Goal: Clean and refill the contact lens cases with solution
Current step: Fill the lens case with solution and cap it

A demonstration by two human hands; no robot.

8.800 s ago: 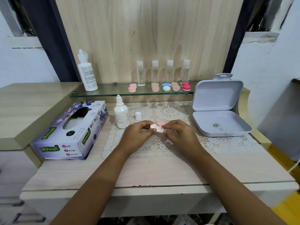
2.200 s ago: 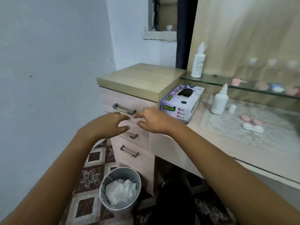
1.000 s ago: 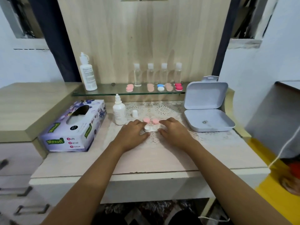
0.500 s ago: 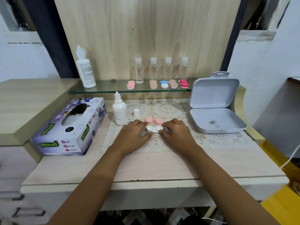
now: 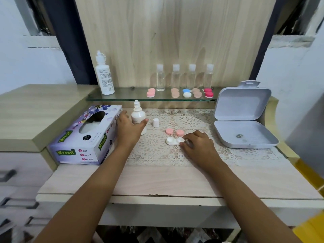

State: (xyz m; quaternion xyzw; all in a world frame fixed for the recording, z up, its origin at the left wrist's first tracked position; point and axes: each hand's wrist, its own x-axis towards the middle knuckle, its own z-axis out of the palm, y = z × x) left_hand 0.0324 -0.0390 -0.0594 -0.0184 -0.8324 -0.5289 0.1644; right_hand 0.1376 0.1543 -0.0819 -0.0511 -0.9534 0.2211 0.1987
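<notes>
An open white lens case (image 5: 172, 140) lies on the lace mat (image 5: 157, 151), with its two pink caps (image 5: 174, 132) just behind it. My right hand (image 5: 198, 145) has curled fingers pinching the case's right end. A small white solution bottle (image 5: 138, 115) stands uncapped at the mat's left. Its white cap (image 5: 155, 122) stands to the right of it. My left hand (image 5: 128, 128) reaches around the bottle's lower part, fingers to its left and thumb to its right, spread and not closed on it.
A tissue box (image 5: 85, 135) lies left of the bottle. The glass shelf (image 5: 129, 98) holds a tall white bottle (image 5: 104, 76), several clear small bottles (image 5: 184, 77) and several closed lens cases (image 5: 186, 92). An open grey box (image 5: 243, 132) sits at the right.
My left hand left the lens case and moved left to the small solution bottle. My right hand stayed at the case's right end.
</notes>
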